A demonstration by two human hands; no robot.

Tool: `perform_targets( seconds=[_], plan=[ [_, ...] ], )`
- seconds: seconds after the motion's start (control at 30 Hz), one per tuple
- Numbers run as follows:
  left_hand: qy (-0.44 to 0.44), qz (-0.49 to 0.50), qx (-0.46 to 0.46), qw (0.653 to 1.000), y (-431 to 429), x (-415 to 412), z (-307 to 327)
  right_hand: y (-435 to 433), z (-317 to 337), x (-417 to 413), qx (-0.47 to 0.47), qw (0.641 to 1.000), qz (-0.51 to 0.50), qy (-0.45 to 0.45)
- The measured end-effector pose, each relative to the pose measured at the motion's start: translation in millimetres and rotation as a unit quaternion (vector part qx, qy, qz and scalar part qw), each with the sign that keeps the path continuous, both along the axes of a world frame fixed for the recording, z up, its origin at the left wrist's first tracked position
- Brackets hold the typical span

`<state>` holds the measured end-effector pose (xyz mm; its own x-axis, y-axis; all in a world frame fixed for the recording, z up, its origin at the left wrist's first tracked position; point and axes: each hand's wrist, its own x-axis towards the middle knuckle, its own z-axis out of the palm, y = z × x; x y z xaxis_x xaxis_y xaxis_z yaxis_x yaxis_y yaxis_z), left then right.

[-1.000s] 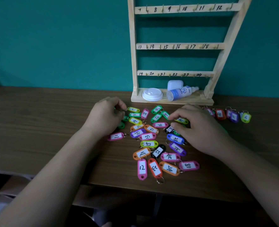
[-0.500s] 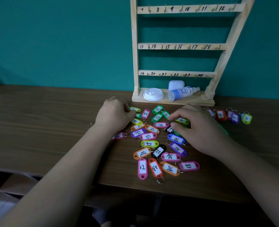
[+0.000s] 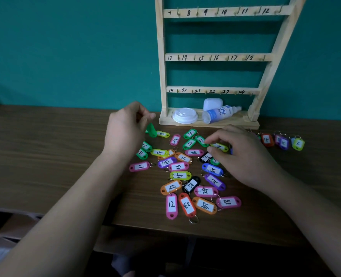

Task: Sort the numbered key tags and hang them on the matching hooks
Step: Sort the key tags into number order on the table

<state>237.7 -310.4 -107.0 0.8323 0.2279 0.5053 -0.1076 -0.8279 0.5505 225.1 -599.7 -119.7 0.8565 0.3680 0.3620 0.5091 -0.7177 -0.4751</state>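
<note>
Since a moment ago the left hand (image 3: 125,128) has lifted off the pile of tags (image 3: 178,166), and a green tag (image 3: 151,131) dangles just under its curled fingers (image 3: 145,116), pinched at the top. It should turn the tag and read the number before reaching for the rack (image 3: 217,56). The right hand (image 3: 243,156) rests on the pile, thumb and forefinger half-closed beside a yellow tag (image 3: 219,146); whether they grip it I cannot tell.

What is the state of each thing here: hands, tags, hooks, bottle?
left hand, pinches a green tag above the table.
right hand, fingers bent over the tag pile; grip unclear.
hooks, all visible ones empty.
spray bottle, lying on its side on the rack base.
row of tags, flat on the table beside the pile.
</note>
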Motion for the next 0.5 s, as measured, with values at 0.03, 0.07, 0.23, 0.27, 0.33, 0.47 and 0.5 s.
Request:
perform_targets(
  seconds=[0.03, 0.07, 0.23, 0.27, 0.33, 0.47, 0.5],
  plan=[
    [-0.009, 0.0, -0.012, 1.0, -1, -4, 4, 0, 1, -1, 0.002, 1.0, 0.0, 0.0],
    [-0.016, 0.0, -0.023, 1.0, -2, -7, 7, 1, 2, -2, 0.005, 1.0, -0.001, 0.001],
    [-0.03, -0.045, -0.044, 0.998, -14, -25, 18, 9, 9, -11, 0.064, 0.998, 0.026, 0.002],
    [-0.024, -0.064, -0.052, 0.996, -18, -29, 18, 11, 10, -13, 0.077, 0.996, 0.036, 0.008],
    [-0.009, -0.1, -0.079, 0.992, -27, -36, 17, 15, 13, -18, 0.099, 0.993, 0.055, 0.026],
    [-0.003, -0.147, -0.115, 0.983, -49, -48, 12, 21, 15, -26, 0.121, 0.988, 0.074, 0.056],
    [0.001, -0.158, -0.122, 0.98, -54, -51, 11, 23, 14, -28, 0.128, 0.987, 0.075, 0.065]
  ],
)
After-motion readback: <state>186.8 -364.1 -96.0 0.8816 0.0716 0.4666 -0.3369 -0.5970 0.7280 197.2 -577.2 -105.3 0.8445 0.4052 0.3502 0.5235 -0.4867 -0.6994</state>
